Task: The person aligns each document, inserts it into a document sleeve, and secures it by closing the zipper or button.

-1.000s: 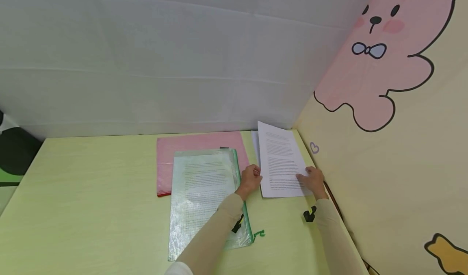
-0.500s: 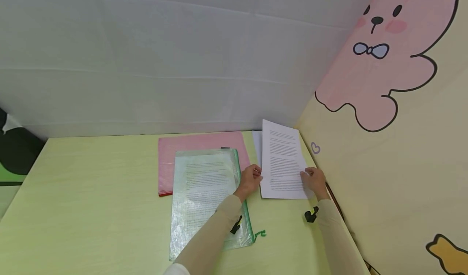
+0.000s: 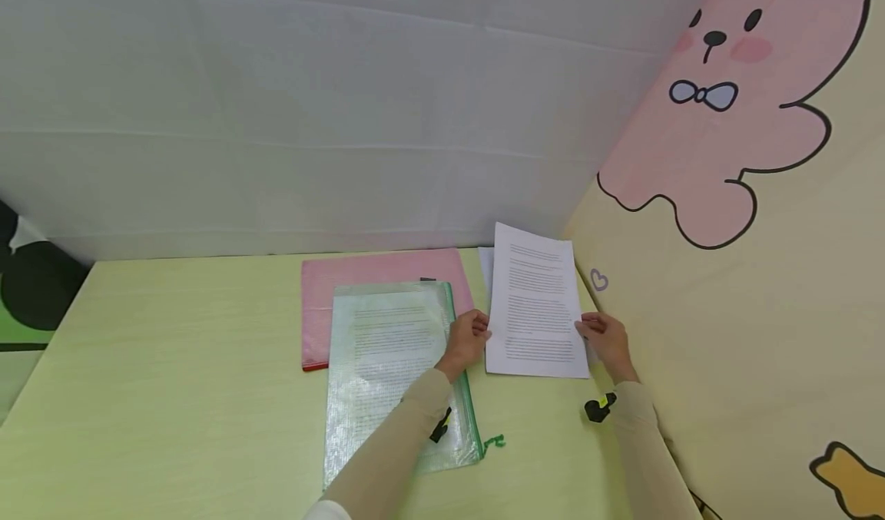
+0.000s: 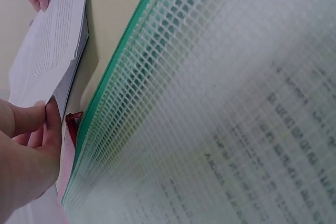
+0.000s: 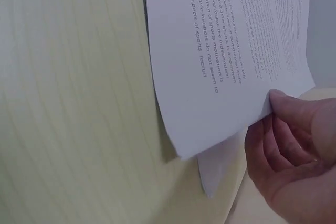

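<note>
Printed white paper (image 3: pixel 535 305) is held upright-facing between my two hands at the right of the table. My left hand (image 3: pixel 466 342) pinches its left edge; the left wrist view shows thumb and forefinger meeting on the sheet (image 4: pixel 52 51). On the opposite edge, the right hand (image 3: pixel 607 339) pinches with its thumb (image 5: pixel 289 106) on top and fingers curled beneath. More white paper (image 3: pixel 486 265) lies under and behind the held sheet, mostly covered. Beneath my left forearm is a clear mesh zip pouch (image 3: pixel 387 366) with a green edge and a printed page inside.
A pink pouch (image 3: pixel 318 312) with a red edge lies partly under the clear one. A green cord (image 3: pixel 494 442) hangs off the clear pouch's corner. Close on the right stands a cream wall (image 3: pixel 726 336); a pale sheet wall (image 3: pixel 346 159) rises behind the table (image 3: pixel 193 382).
The right hand has shifted right, from lying over the sheet's lower right part to its edge. The paper has turned slightly and its text faces up more squarely. My left hand keeps its pinch.
</note>
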Demonstrator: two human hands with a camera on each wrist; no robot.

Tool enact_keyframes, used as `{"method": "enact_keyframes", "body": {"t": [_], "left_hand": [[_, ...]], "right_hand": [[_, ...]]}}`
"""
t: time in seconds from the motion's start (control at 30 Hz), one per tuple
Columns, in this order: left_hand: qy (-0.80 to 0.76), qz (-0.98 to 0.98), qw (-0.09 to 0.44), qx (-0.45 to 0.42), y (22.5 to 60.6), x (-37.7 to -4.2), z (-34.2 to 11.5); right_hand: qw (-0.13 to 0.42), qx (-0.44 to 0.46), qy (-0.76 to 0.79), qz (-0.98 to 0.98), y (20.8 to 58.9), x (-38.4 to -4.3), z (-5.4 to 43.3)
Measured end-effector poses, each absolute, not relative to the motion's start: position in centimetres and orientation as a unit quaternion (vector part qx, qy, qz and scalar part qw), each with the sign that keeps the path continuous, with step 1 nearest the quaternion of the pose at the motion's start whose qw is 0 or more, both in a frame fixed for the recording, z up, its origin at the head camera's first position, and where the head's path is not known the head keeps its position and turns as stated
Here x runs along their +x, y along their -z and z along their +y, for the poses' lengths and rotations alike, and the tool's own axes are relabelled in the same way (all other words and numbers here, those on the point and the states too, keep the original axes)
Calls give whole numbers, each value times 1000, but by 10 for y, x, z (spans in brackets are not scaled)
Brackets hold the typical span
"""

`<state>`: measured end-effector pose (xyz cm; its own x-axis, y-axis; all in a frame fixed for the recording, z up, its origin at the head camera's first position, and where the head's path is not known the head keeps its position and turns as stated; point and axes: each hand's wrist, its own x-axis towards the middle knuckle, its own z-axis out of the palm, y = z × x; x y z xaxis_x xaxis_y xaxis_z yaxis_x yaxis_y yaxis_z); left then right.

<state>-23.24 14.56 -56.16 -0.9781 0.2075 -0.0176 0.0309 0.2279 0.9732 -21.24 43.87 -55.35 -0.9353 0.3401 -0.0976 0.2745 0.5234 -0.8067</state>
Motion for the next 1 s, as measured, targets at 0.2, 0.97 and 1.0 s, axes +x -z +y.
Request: {"method": "enact_keyframes", "body": {"t": [0.2,0.97,1.0], "left_hand": [[-619,780,55,70,559,-232,140],[-619,780,10,89,553,-223,133],[-619,780,7,92,552,-222,132]], "right_hand": [[47,-146,-482,-862,551,-213,444],[69,-75,-527,-844,530,-195,452],[72,-72,-532,-841,529,-194,452]]}}
